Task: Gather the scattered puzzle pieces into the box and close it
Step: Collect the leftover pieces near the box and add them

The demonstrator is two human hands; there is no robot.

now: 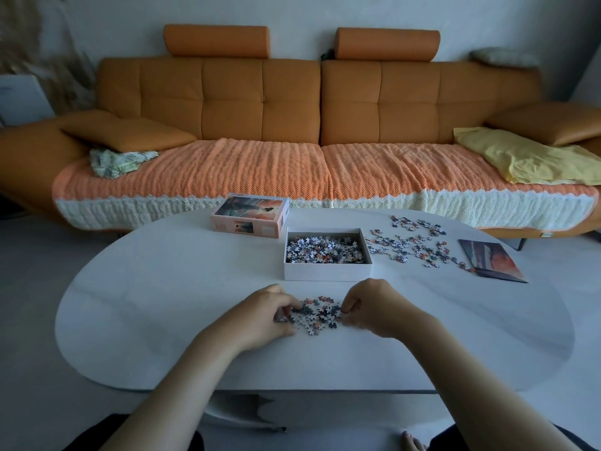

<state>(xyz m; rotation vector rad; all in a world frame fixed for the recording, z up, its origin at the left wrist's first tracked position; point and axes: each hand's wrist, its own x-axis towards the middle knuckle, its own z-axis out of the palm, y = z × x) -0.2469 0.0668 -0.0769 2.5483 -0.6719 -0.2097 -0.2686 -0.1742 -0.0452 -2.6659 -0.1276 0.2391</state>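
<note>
- My left hand (270,315) sits just left of centre in the lower half of the frame. Its fingers are curled down onto the left edge of the near pile (317,314) of puzzle pieces, gripping the pieces at that edge.
- My right hand (374,307) mirrors it on the pile's right edge, its fingertips bent in and pinching the pieces there. I hold the two hands facing each other so the heap is squeezed between them and nothing slides off sideways.
- The pile lies on the white table (162,288), directly below the box in the frame and near it. I judge this makes for a short lift straight up the frame.
- The box (327,271) stands open at the centre of the frame, already holding many pieces. Its mouth faces up, ready for the next handful.
- The lid (248,216) rests picture-side up at the upper left of the box, just beside it. There it is clear of my path but within reach for closing.
- A second spread of loose pieces (409,244) lies to the right of the box, thin and wide. I judge it will need raking together before I can lift it.
- A printed picture sheet (492,260) lies at the right edge of that spread.
- With this heap and that spread still out, I judge the gathering is unfinished and closing is some way off.
</note>
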